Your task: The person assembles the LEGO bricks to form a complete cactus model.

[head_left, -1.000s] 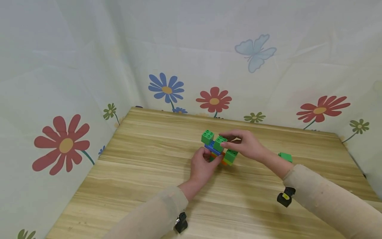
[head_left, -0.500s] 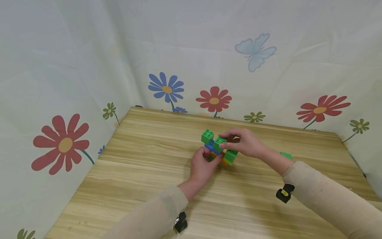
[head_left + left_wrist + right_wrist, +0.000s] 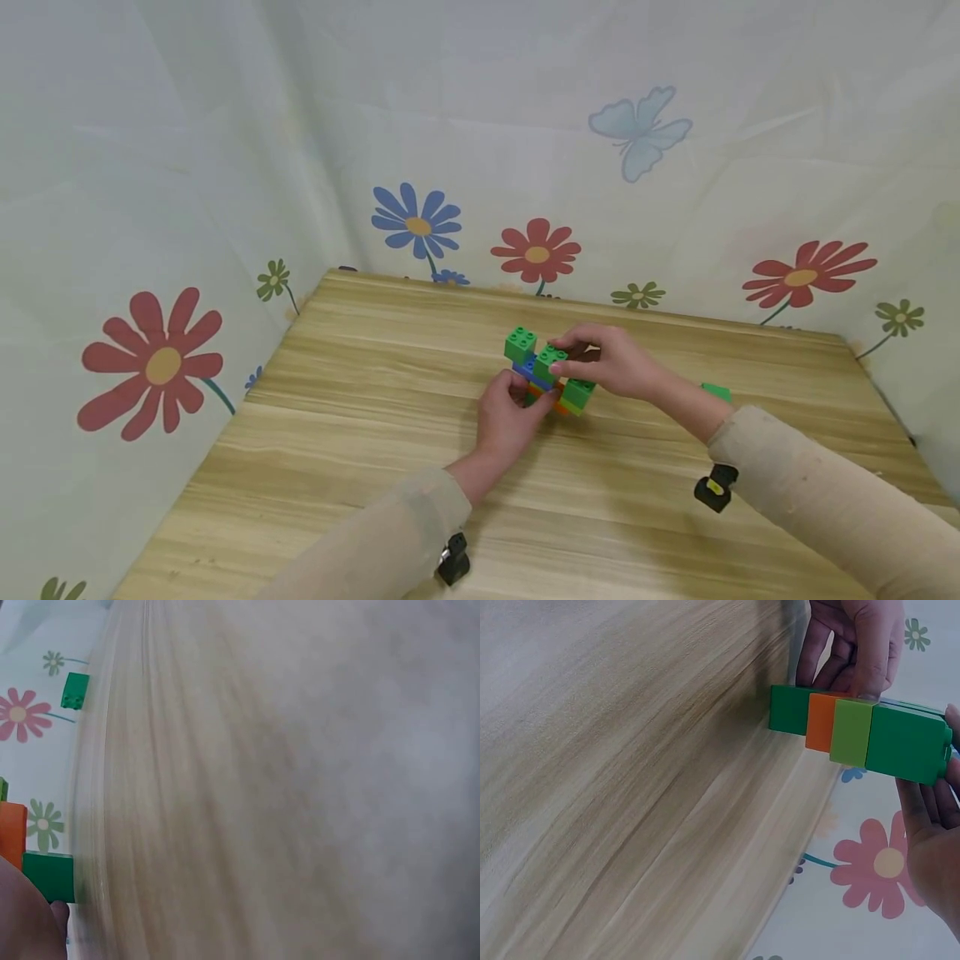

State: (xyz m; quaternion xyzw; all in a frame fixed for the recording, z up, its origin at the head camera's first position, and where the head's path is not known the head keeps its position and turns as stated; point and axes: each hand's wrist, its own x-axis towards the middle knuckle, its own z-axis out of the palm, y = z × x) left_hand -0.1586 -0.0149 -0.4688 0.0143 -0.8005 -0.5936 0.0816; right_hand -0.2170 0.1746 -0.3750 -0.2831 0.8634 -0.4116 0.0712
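A small build of toy building blocks stands mid-table, made of a blue block (image 3: 522,369), orange and lime layers and several green blocks. My left hand (image 3: 504,417) grips its lower part, thumb along the near side. With thumb and fingers my right hand (image 3: 615,364) pinches the green block (image 3: 549,364) on top of the blue one. Another green block (image 3: 521,343) sits at the blue block's far left end. In the right wrist view the orange block (image 3: 820,721) and lime block (image 3: 851,733) lie between green ones. The left wrist view shows only a finger (image 3: 30,915) and the build's edge.
A loose green block (image 3: 716,391) lies on the wooden table (image 3: 360,375) to the right, partly behind the right forearm. A flower-printed curtain (image 3: 465,125) borders the table's back and sides. Black wrist cameras hang under both sleeves.
Both hands hold nearly the same place. The right hand's thumb has shifted slightly left along with the pinched green block.
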